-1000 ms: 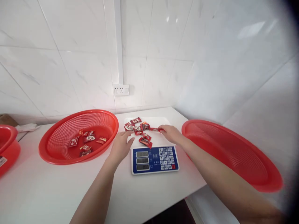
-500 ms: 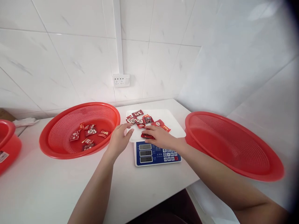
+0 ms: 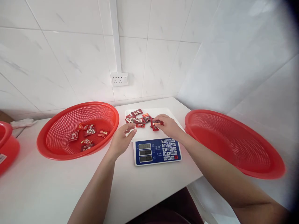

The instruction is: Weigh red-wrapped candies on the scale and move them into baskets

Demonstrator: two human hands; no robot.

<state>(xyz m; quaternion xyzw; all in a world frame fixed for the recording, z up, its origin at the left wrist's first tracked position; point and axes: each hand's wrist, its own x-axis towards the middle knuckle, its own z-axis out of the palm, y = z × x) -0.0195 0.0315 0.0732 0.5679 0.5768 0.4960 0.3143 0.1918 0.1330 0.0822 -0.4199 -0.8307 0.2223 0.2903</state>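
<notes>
Several small red snack packets [image 3: 136,119] lie in a loose pile on the white pan [image 3: 140,135] of a digital scale [image 3: 157,152]. My right hand [image 3: 169,126] is over the pan's right part, fingers closed on red snack packets [image 3: 156,124]; how many it holds is partly hidden. At the pan's left edge my left hand [image 3: 122,138] has its thumb apart from its bent fingers, with nothing seen between them. Its fingertips are close to the pile's front packet. The scale's displays are lit but hard to read.
A red mesh basket [image 3: 53,124] with several packets stands left on the white table [image 3: 130,193]. Another red basket [image 3: 235,143] is at the right, beside the wall. Part of a third red container [image 3: 9,152] shows at far left. A wall socket [image 3: 120,79] is behind.
My right hand has moved back and up from the pan's front, with packets now in its fingers. The packets at the pan's right have been gathered. My left hand stays nearly in place.
</notes>
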